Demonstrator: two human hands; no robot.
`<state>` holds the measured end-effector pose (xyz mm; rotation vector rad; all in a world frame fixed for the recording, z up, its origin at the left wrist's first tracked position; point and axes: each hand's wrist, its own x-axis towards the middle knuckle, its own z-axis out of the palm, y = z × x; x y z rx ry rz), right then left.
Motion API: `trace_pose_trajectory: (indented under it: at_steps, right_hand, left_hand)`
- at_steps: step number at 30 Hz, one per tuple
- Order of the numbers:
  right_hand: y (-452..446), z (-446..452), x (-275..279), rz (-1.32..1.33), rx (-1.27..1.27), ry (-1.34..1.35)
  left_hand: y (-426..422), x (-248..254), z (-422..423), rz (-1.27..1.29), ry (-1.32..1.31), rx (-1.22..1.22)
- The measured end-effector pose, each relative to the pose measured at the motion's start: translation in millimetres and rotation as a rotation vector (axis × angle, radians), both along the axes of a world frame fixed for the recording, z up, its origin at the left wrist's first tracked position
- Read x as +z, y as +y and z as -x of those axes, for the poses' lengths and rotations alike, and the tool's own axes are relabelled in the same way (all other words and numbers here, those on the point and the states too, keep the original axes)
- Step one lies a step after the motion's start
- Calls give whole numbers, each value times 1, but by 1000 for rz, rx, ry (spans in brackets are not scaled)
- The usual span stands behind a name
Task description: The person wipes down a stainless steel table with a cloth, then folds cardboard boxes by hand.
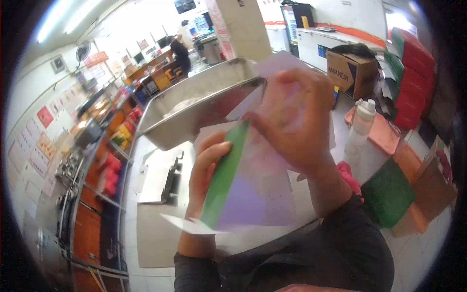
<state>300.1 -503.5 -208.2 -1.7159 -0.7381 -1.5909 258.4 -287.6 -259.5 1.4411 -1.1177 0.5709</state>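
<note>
Green-and-white thin cardboard (226, 177) seems mid-fold: my curled left hand (199, 168) clasps it; my half-open right hand (305, 127), hold unclear, should probably crease.

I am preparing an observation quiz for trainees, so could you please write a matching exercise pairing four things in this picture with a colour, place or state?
1. Card
2. Bottle
3. Tub
4. Box

A. Brown, marked AMANDA
B. Translucent, white-capped
C. Partly green, in the left hand
D. Grey metal

Pairs: 1-C; 2-B; 3-D; 4-A.
</note>
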Motion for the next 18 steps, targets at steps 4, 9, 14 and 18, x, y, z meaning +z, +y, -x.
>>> trace_pose_trajectory:
  at_steps: [4, 9, 14, 18]
  right_hand:
    - [1, 1, 2, 20, -29, 19]
    - [8, 3, -3, -62, 15, 75]
    - [6, -3, -4, -75, 62, 73]
    - [11, -8, -7, -105, 124, 57]
  left_hand:
    - [-11, -6, 8, 230, 215, 40]
    - [-28, 23, 26, 525, 798, 63]
    - [-70, 38, 42, 591, 743, 137]
    - [-64, 38, 44, 617, 776, 42]
